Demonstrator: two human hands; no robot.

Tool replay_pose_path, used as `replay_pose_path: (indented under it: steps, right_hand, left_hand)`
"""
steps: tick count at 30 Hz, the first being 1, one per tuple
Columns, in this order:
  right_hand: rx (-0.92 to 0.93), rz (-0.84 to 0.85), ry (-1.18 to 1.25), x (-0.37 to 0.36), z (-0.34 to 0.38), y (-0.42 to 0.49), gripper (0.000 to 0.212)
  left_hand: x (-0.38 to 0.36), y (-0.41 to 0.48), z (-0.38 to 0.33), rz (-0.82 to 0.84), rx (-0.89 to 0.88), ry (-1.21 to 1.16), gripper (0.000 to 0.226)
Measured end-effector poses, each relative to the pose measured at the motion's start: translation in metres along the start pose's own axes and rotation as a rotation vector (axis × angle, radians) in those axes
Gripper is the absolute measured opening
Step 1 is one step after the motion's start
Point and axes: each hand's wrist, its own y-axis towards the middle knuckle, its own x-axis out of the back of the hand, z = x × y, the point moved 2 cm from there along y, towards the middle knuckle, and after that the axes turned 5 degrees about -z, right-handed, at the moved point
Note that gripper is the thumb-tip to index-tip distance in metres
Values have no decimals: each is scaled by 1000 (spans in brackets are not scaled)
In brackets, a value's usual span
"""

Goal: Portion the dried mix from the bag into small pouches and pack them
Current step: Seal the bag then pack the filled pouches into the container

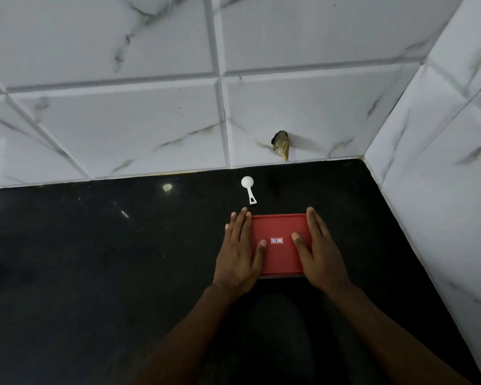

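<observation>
Here the red box point(279, 258) sits on the black table point(95, 259), near the right-hand corner where the tiled walls meet, with its lid point(278, 226) on top. The left hand point(239, 251) lies flat along the lid's left edge and the right hand point(321, 254) along its right edge. Fingers on both are straight and together, not curled round anything, and each thumb rests on the lid's top. Neither the bag nor any pouch is in view, and what the box holds cannot be told.

Judging by this pose, the lid is being pressed shut or the box is about to be moved. The likeliest slip is an uneven press: with both hands at the short ends, a long edge could stay unseated and pop open when the box is lifted. The table looks glossy, so a push with any forward lean could slide the box away. That would send it toward the white scoop point(249, 188), which lies just beyond the box's far left corner and could be knocked against the wall. Lifting with flat palms instead of a real grip could also let the box drop.

A small sticker point(277, 240) sits mid-lid: red border, white field, blue marks that may be two digits, too small to read surely. No other writing shows.

Behind, the marbled wall tiles point(122, 120) have a rough hole point(281, 144) low down.
</observation>
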Motion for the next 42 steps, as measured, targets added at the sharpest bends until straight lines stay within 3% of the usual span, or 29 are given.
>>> replay_pose_path:
  steps: [3, 7, 12, 23, 42]
  right_hand:
    - [-76, 57, 90, 2, 0, 1, 70]
    - [-190, 67, 225, 3, 3, 0, 71]
    - [-226, 31, 291, -10, 14, -4, 69]
    - [-137, 139, 293, -83, 96, 24, 68]
    - [-166, 78, 321, -149, 153, 140, 65]
  left_hand:
    - [1, -3, 2, 15, 88, -246, 72]
    - [1, -9, 5, -36, 384, -615, 74]
    - [16, -14, 12, -86, 482, -745, 62]
    - [84, 1, 97, -184, 542, -726, 59]
    - [115, 131, 190, -167, 505, -668, 57]
